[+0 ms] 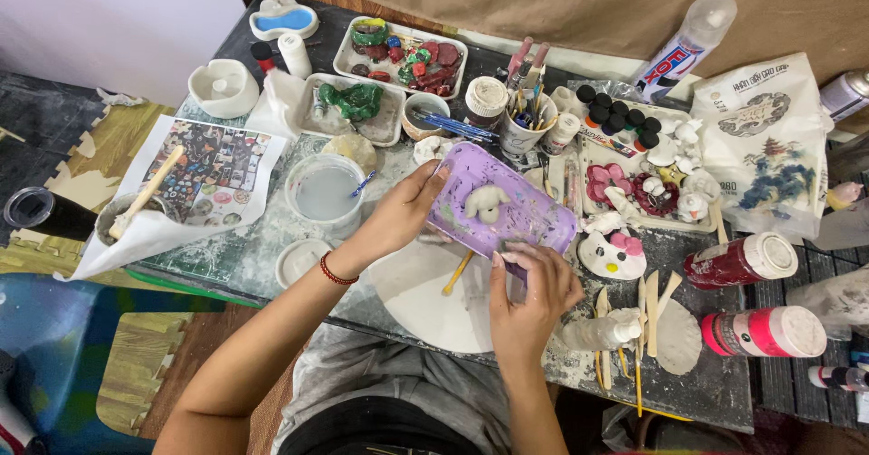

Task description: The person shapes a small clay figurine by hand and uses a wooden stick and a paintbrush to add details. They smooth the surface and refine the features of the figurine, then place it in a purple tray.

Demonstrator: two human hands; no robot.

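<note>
**Purple tray held up in both hands, small clay figure on it**

The person holds a purple plastic tray (502,206) tilted above the white round board (425,296), prob. to bring the small pale clay figure (486,201) on it nearer the eyes. The tray sits just off the tabletop (715,378), over the board, w/ a wooden stick (457,274) lying beneath it.

Left hand (403,210): fingers curled round the tray's left end, thumb on top edge, gripping it. Right hand (529,292): fingers closed on the tray's near-right edge from below, fingertips pressed to the rim. Neither hand touches the figure.

Nearby: a water cup (326,191) left of the tray, brush pot (525,129) behind, painted figurines (647,192) to the right, so tools stay w/in reach.
</note>
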